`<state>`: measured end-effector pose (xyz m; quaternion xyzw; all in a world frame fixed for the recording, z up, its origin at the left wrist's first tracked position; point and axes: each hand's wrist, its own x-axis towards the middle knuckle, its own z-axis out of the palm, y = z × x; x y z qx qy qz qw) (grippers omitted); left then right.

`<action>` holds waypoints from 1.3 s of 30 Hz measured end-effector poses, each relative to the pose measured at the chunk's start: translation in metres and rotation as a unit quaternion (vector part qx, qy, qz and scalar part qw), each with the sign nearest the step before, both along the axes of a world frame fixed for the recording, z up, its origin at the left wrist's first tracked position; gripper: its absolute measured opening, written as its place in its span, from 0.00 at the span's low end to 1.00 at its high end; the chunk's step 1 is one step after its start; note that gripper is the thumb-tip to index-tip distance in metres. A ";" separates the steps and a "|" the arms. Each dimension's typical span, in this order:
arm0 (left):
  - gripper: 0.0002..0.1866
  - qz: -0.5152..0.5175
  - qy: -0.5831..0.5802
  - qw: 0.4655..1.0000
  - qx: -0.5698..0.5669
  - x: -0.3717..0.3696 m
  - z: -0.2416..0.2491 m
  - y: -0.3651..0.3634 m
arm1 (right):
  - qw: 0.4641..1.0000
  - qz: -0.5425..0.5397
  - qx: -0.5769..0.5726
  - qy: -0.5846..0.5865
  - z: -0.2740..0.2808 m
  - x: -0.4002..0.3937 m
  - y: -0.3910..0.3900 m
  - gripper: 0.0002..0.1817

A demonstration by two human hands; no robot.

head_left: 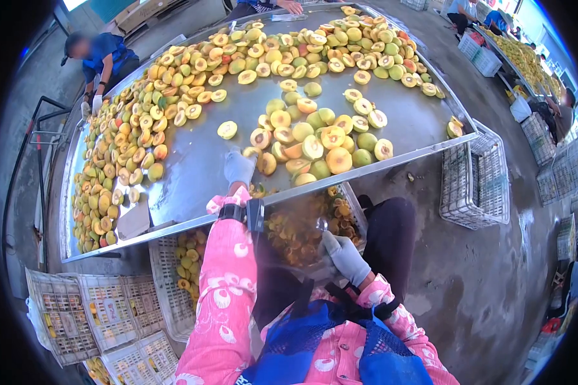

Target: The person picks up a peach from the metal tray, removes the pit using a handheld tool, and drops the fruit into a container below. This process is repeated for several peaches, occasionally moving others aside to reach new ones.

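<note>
My left hand [239,169], in a pale glove, reaches over the metal table's near edge. Its fingers close on a yellow peach half [251,153] at the left side of a loose group of halved peaches [313,146]. My right hand [347,258], also gloved, is lower, in front of my lap. Closed fingers there grip a small pitting spoon [322,224] with a shiny rounded metal end. Below that tool is a crate of peach scraps [295,234], partly blurred. Most cut peaches show red-brown centres; several lie skin side up.
A large heap of peach halves [173,83] covers the far and left parts of the metal table [196,154]. White crates [474,183] stand at right, with more crates [112,311] at lower left. A co-worker [106,56] leans over the table's left corner.
</note>
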<state>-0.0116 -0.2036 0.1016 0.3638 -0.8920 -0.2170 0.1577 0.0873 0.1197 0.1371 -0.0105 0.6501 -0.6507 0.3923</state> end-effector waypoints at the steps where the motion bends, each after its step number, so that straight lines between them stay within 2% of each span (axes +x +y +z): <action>1: 0.22 -0.041 0.030 0.998 0.023 0.004 -0.001 0.000 | 1.000 -0.002 -0.001 0.000 0.002 -0.003 -0.003 0.28; 2: 0.22 -0.042 0.029 0.998 0.022 0.010 -0.003 0.001 | 1.000 0.011 -0.007 0.009 0.005 -0.007 -0.009 0.27; 4: 0.17 0.031 0.190 0.951 0.241 0.029 -0.003 0.008 | 0.999 0.027 -0.012 0.017 0.019 -0.014 -0.023 0.25; 6: 0.14 0.003 0.234 0.942 0.242 0.052 -0.002 0.022 | 0.996 0.059 -0.022 0.067 0.035 -0.015 -0.037 0.21; 8: 0.13 -0.098 0.336 0.829 0.437 0.083 0.065 0.083 | 0.992 0.063 -0.053 0.101 0.044 -0.013 -0.048 0.20; 9: 0.13 -0.099 0.338 0.828 0.437 0.095 0.084 0.103 | 0.985 0.064 -0.086 0.138 0.048 -0.012 -0.052 0.19; 11: 0.15 -0.123 0.341 0.788 0.497 0.112 0.109 0.132 | 0.977 0.054 -0.106 0.177 0.050 -0.009 -0.057 0.19; 12: 0.15 -0.125 0.343 0.788 0.496 0.115 0.112 0.142 | 0.972 0.049 -0.117 0.196 0.051 -0.006 -0.056 0.19; 14: 0.25 -0.079 0.337 0.783 0.516 0.120 0.115 0.154 | 0.965 0.028 -0.141 0.221 0.053 0.000 -0.055 0.19; 19: 0.25 -0.096 0.376 0.796 0.466 0.127 0.119 0.167 | 0.966 -0.009 -0.176 0.190 0.067 0.015 -0.051 0.19; 21: 0.26 -0.110 0.384 0.774 0.491 0.130 0.127 0.170 | 0.969 -0.023 -0.214 0.121 0.075 0.020 -0.048 0.20; 22: 0.26 -0.111 0.385 0.773 0.491 0.131 0.131 0.171 | 0.969 -0.023 -0.214 0.123 0.076 0.021 -0.047 0.20; 24: 0.27 -0.144 0.360 0.830 0.400 0.133 0.137 0.169 | 0.978 0.004 -0.187 0.097 0.077 0.023 -0.043 0.21; 28: 0.28 -0.135 0.362 0.810 0.441 0.132 0.138 0.166 | 0.980 0.024 -0.175 0.090 0.065 0.021 -0.042 0.23; 30: 0.30 -0.185 0.311 0.828 0.428 0.136 0.142 0.163 | 0.927 0.012 -0.188 0.323 0.054 0.019 -0.048 0.24; 31: 0.30 -0.187 0.309 0.828 0.429 0.136 0.140 0.164 | 0.928 0.009 -0.187 0.323 0.056 0.019 -0.044 0.24; 33: 0.31 -0.192 0.313 0.811 0.455 0.133 0.134 0.166 | 0.959 0.094 -0.073 0.258 0.066 0.018 -0.033 0.19; 34: 0.31 -0.195 0.312 0.810 0.457 0.132 0.135 0.167 | 0.959 0.091 -0.072 0.259 0.071 0.017 -0.030 0.19; 36: 0.28 -0.179 0.310 0.757 0.546 0.132 0.137 0.171 | 0.987 0.126 -0.101 0.028 0.079 0.016 -0.024 0.24; 37: 0.28 -0.179 0.309 0.757 0.547 0.131 0.135 0.171 | 0.987 0.125 -0.100 0.027 0.085 0.015 -0.021 0.24; 39: 0.25 -0.207 0.303 0.796 0.481 0.126 0.124 0.172 | 0.946 0.154 -0.204 -0.200 0.094 0.014 -0.014 0.29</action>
